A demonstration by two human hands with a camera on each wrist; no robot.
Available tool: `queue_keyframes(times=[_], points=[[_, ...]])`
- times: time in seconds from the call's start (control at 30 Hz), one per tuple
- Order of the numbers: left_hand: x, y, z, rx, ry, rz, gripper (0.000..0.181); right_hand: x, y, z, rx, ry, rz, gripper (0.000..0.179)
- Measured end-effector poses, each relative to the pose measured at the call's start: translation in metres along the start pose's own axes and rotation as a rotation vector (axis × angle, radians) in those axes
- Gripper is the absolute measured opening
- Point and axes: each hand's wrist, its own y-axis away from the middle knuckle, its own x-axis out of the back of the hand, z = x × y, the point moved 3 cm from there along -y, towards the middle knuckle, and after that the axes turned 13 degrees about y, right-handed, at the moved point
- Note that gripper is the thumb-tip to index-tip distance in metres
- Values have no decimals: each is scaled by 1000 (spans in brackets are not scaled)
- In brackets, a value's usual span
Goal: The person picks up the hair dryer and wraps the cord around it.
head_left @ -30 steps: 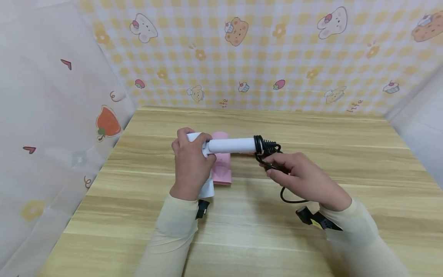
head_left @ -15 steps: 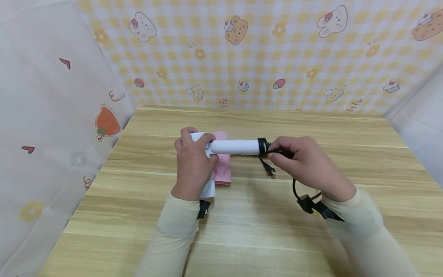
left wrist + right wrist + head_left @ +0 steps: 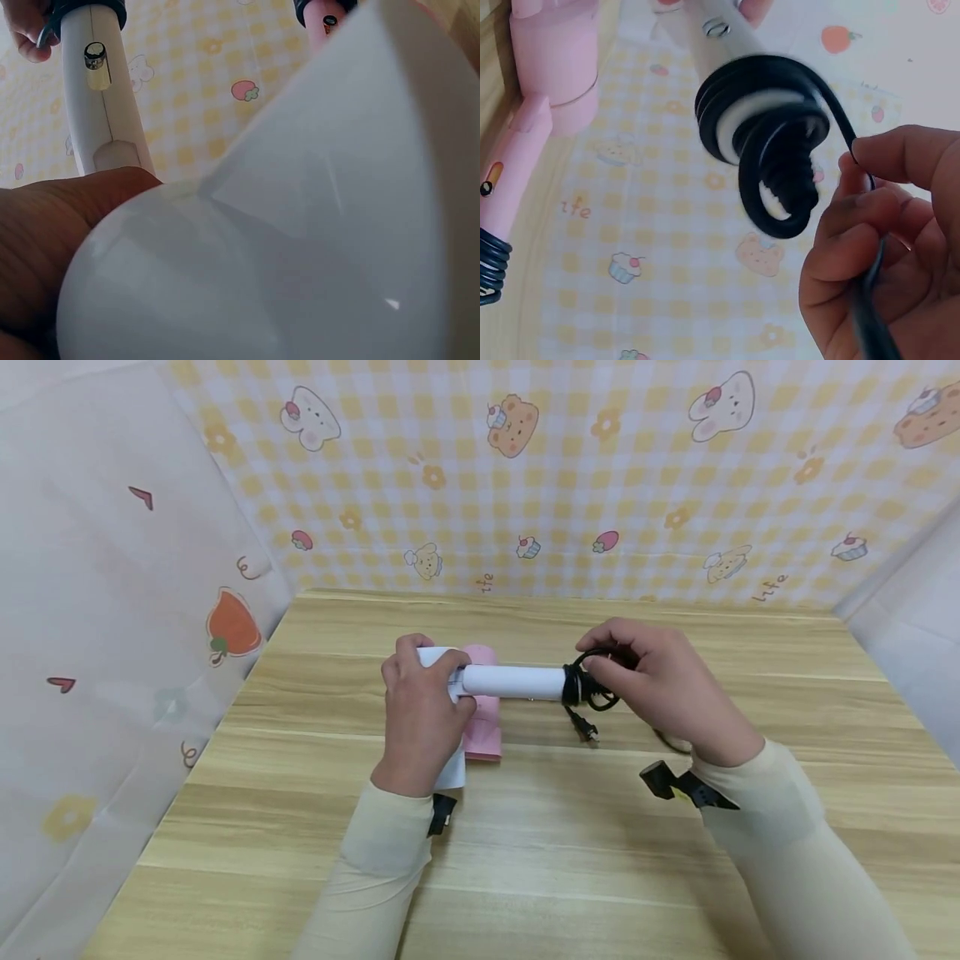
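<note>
My left hand (image 3: 423,714) grips the white hair dryer (image 3: 513,682) by its barrel, with the handle pointing right. In the left wrist view, the dryer's glossy white body (image 3: 300,247) fills most of the frame. Black cord (image 3: 572,685) is wound in several turns round the handle's end. My right hand (image 3: 667,685) pinches a stretch of this cord between thumb and fingers, just right of the coil. In the right wrist view, the cord (image 3: 841,124) runs from the coil into my right hand (image 3: 885,240). The cord's loose end is hidden.
Beneath the white dryer lies a pink hair dryer (image 3: 483,727), partly covered. Its handle has black cord (image 3: 491,266) coiled round it. A black two-pin plug (image 3: 582,725) rests on the wooden table (image 3: 555,860). A patterned cloth (image 3: 555,485) stands behind.
My right hand has carried the cord upward, from below the handle's end to its far side. A plug has come into sight below. The left hand has shifted slightly right.
</note>
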Motion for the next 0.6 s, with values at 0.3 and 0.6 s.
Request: queue_keyframes(times=[0.3,0.6], points=[[0,-1,-1,-36,68,-2,38,-4,-15,17,-71,-63,-24,18],[2,-1,-1,-25,67,-6,39,-19,-18,35,-48,-108,-78,20]])
